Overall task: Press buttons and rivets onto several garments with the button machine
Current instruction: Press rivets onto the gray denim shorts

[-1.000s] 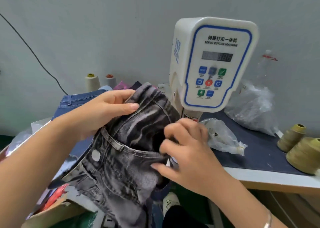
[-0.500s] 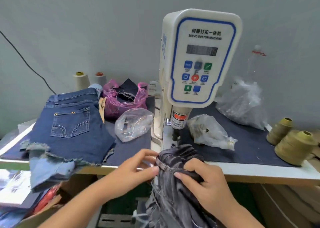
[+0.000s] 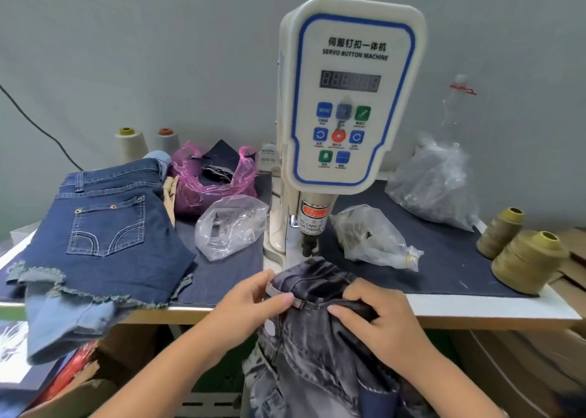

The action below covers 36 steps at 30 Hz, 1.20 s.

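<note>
The desk [image 3: 444, 252], covered in dark cloth, fills the middle. The button machine [image 3: 345, 100] stands at its centre, at twelve o'clock from the hands. Blue denim shorts [image 3: 101, 227] lie at nine o'clock, hanging over the desk edge. Grey washed jeans [image 3: 317, 354] hang at six o'clock, their waistband bunched just below the machine's punch. The left hand [image 3: 250, 303] has its grip pinching the waistband; the right hand [image 3: 377, 319] has its grip curled round the bunched fabric. Two olive thread cones [image 3: 526, 262] stand at three o'clock.
</note>
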Motion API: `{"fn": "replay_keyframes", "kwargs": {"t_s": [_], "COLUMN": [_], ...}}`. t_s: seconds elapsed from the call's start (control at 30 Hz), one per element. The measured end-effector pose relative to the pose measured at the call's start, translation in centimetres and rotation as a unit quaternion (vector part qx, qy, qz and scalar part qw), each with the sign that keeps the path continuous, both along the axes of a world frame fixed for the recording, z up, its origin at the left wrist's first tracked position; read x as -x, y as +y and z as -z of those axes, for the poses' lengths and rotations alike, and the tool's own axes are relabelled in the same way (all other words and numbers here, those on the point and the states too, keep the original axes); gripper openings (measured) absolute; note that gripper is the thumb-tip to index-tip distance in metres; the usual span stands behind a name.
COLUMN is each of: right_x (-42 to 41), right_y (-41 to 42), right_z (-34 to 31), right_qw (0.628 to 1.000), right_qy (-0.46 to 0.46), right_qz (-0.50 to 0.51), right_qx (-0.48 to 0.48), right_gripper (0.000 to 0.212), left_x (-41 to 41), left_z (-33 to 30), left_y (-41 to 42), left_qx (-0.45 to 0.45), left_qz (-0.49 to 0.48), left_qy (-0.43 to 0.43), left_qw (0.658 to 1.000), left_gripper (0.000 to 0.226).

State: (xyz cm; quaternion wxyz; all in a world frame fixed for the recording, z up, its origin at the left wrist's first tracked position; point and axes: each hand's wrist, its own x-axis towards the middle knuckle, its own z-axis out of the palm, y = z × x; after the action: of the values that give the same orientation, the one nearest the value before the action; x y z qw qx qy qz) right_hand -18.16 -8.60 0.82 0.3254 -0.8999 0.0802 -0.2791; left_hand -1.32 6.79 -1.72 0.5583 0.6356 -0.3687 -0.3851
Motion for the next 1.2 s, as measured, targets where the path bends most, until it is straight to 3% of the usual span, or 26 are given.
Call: {"fn": "replay_keyframes", "kwargs": {"t_s": [0.07,0.17,0.27,0.33,0.43,0.5,0.6,0.7,0.77,0.9,1.0,1.2], "right_x": [-0.2,-0.7,-1.0,-0.9,-1.1,-1.4,-1.6,-1.9,-2.4,-3.7,-5.0,-7.2], "right_y": [-0.8,-1.6,-1.8,-1.8,-1.8,-1.8,-1.8,-2.0,-2.9,-5.1,-5.9,-6.8], "right_z": [-0.3,-1.1,-1.7,-1.3,-1.2,-1.3,-0.4,0.9,1.2,1.3,1.7,2.2], "right_qw": [0.998,0.989,0.967,0.952,0.917,0.888,0.848,0.869,0.875,0.835,0.814,0.782], "right_qy": [0.055,0.138,0.237,0.293,0.376,0.406,0.387,0.348,0.292,0.171,0.147,0.108], "right_qz": [0.003,-0.050,-0.089,-0.086,-0.130,-0.173,-0.192,-0.148,-0.091,-0.035,-0.030,0.013], "right_qx": [0.003,0.000,-0.030,-0.035,-0.029,-0.132,-0.308,-0.318,-0.375,-0.521,-0.562,-0.613], "right_gripper": [0.020,0.064,0.088,0.082,0.044,0.031,0.043,0.036,0.031,0.018,0.027,0.023], "left_x": [-0.3,-0.3,-0.4,-0.5,-0.6,-1.0,-2.3,-3.4,-4.3,-5.6,-5.8,-6.0], "left_z": [-0.4,-1.6,-2.9,-3.6,-4.1,-4.2,-4.2,-3.7,-3.5,-2.9,-1.9,-0.1], "left_y": [-0.5,-1.4,-2.2,-2.5,-2.6,-3.0,-3.5,-3.8,-3.7,-4.0,-4.8,-6.2], "left_qx": [0.002,-0.044,-0.051,-0.066,-0.092,-0.094,-0.101,-0.131,-0.144,-0.132,-0.123,-0.071], "left_qz": [0.028,0.102,0.196,0.240,0.265,0.224,0.160,0.151,0.132,0.103,0.050,0.008], "left_qy": [0.003,-0.019,-0.051,-0.070,-0.112,-0.157,-0.190,-0.171,-0.153,-0.114,-0.108,-0.054], "left_qw": [1.000,0.994,0.978,0.966,0.953,0.957,0.963,0.965,0.969,0.979,0.985,0.996], "left_gripper": [0.033,0.055,0.045,0.034,0.017,0.014,0.030,0.027,0.027,0.020,0.026,0.027]}}
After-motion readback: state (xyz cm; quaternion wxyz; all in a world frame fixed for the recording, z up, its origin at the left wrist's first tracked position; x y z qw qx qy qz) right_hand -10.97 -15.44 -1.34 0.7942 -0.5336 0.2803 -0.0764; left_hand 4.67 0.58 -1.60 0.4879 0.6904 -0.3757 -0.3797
